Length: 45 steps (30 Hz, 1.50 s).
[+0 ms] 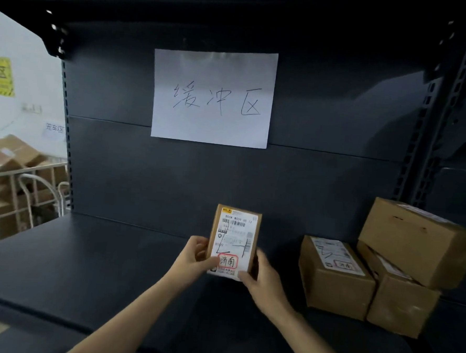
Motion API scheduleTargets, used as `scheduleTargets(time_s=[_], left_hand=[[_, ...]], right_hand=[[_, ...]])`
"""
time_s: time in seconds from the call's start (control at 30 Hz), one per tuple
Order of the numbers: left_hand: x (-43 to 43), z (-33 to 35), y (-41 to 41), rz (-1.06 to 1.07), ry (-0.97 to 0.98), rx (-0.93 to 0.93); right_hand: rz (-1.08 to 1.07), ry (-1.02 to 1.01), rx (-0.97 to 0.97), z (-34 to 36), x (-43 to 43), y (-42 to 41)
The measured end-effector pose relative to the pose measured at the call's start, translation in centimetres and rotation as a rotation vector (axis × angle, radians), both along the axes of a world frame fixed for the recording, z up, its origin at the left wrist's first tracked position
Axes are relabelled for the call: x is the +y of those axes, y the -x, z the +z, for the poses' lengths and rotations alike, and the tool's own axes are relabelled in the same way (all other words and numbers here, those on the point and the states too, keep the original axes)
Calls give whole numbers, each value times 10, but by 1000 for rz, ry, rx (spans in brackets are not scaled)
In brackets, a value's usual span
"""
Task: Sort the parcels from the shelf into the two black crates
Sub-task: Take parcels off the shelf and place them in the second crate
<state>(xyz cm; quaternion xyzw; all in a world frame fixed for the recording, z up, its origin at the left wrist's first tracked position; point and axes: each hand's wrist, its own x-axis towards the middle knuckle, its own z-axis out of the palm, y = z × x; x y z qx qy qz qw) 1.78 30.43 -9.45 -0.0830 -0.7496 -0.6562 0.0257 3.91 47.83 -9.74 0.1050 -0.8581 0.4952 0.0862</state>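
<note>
Item: small parcel (233, 240), upright, label facing the camera, at 6 o'clock in view, over the shelf (84, 262). Left hand (194, 256) grips its 9 o'clock edge, thumb on the label. Right hand (263, 279) grips its 5 o'clock corner. Three further parcels (334, 283) at 4 o'clock, apart from both hands.

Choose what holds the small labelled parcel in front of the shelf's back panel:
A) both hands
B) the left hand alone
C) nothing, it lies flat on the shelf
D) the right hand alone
A: the left hand pinches the left edge of the small parcel and the right hand holds its lower right corner, with the label facing the camera.
</note>
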Motion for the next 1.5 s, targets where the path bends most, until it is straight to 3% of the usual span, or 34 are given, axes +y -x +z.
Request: scheduleTargets(time_s=[0.4,0.77,1.0,1.23,1.37,1.5], left_hand=[[-6,-28,5,117,324,37],[-14,-14,-6,205,600,143],[9,23,-16,305,675,419],[82,33,-28,164,711,737],[127,28,-28,8,648,649],[162,17,-19,-83,556,368]], right_hand=[[-78,-217,-34,-31,-19,14],[-116,-425,-31,-12,12,-2],[-202,-482,133,20,53,-22],[-403,-451,242,37,116,-47],[-477,-414,217,36,146,-62],[-492,-366,153,30,163,-72]])
